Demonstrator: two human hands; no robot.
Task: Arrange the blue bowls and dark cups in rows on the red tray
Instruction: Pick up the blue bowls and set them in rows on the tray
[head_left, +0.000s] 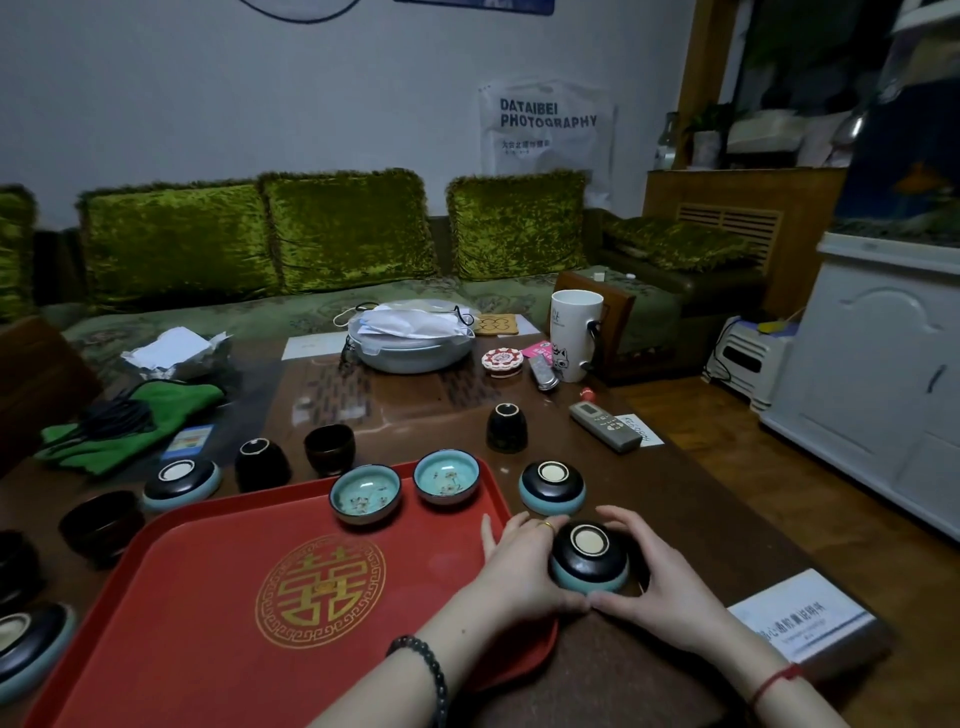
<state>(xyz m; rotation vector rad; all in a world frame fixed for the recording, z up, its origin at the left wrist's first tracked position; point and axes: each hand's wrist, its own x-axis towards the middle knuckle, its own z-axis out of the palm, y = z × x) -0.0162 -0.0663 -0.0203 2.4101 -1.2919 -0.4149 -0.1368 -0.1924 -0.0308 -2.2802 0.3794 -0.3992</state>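
A red tray (208, 597) with a gold emblem lies on the brown table. Two blue bowls stand upright along its far edge, one (364, 493) left of the other (447, 476). Just right of the tray, an upside-down blue bowl (589, 558) is cupped between my left hand (519, 564) and my right hand (657, 582). More upside-down bowls rest off the tray at the right (551, 487), far left (181, 483) and near left (28, 649). Dark cups stand behind and left of the tray: one upright (329, 449), two inverted (261, 464) (506, 427), another upright (101, 526).
A remote control (605, 425), a white mug (575, 335) and a grey lidded dish (413, 338) sit further back on the table. A green cloth with a cable (130, 421) lies at the left. A white booklet (802, 618) lies near the right edge. A green sofa runs behind.
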